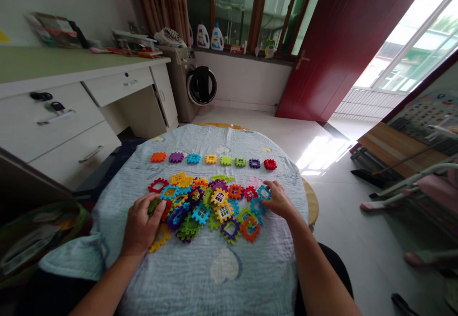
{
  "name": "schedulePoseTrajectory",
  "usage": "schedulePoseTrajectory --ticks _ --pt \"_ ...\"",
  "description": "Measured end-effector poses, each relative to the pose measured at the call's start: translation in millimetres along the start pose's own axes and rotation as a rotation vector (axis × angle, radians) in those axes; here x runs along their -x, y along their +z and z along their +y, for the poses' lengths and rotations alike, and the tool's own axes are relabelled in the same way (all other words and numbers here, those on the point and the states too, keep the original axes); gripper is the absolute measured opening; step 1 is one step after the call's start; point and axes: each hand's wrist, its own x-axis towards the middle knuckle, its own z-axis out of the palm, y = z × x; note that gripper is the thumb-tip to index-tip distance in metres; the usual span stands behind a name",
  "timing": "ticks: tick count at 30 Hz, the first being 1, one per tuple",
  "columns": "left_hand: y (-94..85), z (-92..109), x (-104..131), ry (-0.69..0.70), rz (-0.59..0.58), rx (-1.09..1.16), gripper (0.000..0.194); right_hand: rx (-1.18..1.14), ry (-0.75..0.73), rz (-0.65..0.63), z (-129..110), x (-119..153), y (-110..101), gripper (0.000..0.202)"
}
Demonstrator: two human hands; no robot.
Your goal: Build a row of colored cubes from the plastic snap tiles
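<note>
A pile of colourful plastic interlocking tiles [202,213] lies on the cloth-covered table, several with window-like openings. My left hand [143,223] rests at the pile's left edge, thumb and fingers apart, beside a red tile [167,209] and a yellow frame tile [160,238]. At the right edge, my right hand [281,200] has thumb and forefinger on opposite edges of a blue window tile [264,192]. Another blue frame tile [256,205] lies just below it. Beyond the pile runs a spaced row of single tiles, from an orange tile [158,157] to a red tile [270,164].
The round table wears a pale blue cloth [229,287] with heart prints. A white desk [129,84] stands at the left, and a washing machine [186,82] behind it. A red door [343,34] stands back right. Chair legs [404,187] show at the right.
</note>
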Motion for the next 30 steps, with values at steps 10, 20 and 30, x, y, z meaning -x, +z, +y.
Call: schedulePoseTrajectory --ticks 10,20,30 --pt "1.2 -1.4 -0.4 0.008 -0.012 -0.008 0.039 0.146 -0.007 -0.113 -11.2 15.3 -13.5 0.06" --pt "-0.5 3.2 -0.2 0.011 -0.006 -0.006 0.038 0.133 -0.208 -0.206 -34.5 15.5 -12.3 0.033" --pt "1.1 -1.2 0.3 0.012 -0.018 -0.015 0.039 -0.269 -0.008 -0.03 -24.4 6.9 -18.2 0.028"
